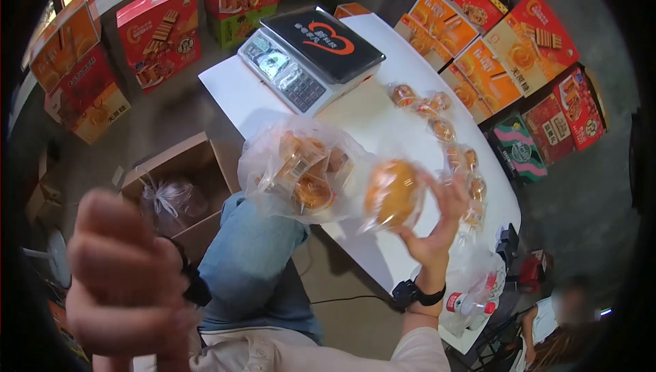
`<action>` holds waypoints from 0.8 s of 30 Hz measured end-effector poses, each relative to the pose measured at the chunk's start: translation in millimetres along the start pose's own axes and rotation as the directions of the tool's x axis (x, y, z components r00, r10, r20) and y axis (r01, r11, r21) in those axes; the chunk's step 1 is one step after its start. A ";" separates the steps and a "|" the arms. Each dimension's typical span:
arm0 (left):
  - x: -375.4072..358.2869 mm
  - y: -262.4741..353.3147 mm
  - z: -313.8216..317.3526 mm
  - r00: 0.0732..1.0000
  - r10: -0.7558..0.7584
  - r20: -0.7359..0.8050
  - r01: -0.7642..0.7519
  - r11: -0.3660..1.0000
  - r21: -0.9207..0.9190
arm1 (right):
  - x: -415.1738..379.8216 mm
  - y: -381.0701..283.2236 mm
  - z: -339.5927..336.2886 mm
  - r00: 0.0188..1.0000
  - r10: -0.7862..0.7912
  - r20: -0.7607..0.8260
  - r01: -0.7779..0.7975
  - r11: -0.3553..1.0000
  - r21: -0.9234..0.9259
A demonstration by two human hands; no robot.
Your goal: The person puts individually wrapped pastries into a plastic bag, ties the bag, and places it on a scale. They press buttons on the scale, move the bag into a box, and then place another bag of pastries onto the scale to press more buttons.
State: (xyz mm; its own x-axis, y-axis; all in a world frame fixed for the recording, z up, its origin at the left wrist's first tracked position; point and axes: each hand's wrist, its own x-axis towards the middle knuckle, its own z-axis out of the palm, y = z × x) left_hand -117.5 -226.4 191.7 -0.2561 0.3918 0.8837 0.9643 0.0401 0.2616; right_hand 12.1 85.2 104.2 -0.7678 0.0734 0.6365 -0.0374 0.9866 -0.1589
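My right hand [441, 218], with a dark watch at the wrist, grips a round golden bun in clear wrapping [391, 194] above the white table [389, 122]. Just left of that bun, a translucent plastic bag [263, 160] holds several wrapped pastries [314, 191] at the table's edge. Close to the camera at the lower left is my left hand [123, 276], blurred, its fingers curled; whether anything is in it is hidden. More wrapped pastries [441, 129] lie in a line along the table's right side.
A digital scale [321, 50] stands at the table's far end. An open cardboard box [222, 167] with a tied bag sits left of my knee. Snack cartons [160, 37] stand left and right. A bottle [468, 303] lies at the near corner. Another person [543, 321] sits lower right.
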 end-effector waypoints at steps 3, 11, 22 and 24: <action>-40.9 -1.0 -5.2 0.988 0.013 -0.152 -0.050 0.970 -0.238 | 8.4 -13.6 9.7 0.998 -0.037 0.047 0.026 0.978 0.209; -77.7 -60.3 62.0 0.901 -0.430 0.064 0.422 0.900 0.106 | 12.9 -33.3 51.5 0.964 -0.063 0.257 -0.031 0.938 0.346; -119.5 -103.9 112.5 0.587 -0.707 0.395 0.809 0.532 -0.250 | 0.3 -54.1 131.9 0.973 0.003 0.230 -0.006 1.000 0.011; -111.7 -102.4 119.6 0.643 -0.678 0.356 0.765 0.589 -0.261 | -3.2 -51.7 140.0 0.974 0.025 0.226 -0.023 1.000 -0.010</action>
State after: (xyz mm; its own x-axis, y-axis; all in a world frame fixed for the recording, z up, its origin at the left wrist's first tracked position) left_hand -179.6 -164.3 19.7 -0.7947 0.5518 0.2530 0.3546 0.0837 0.9313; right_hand -73.0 13.6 4.8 -0.8931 0.0632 0.4455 -0.0130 0.9861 -0.1658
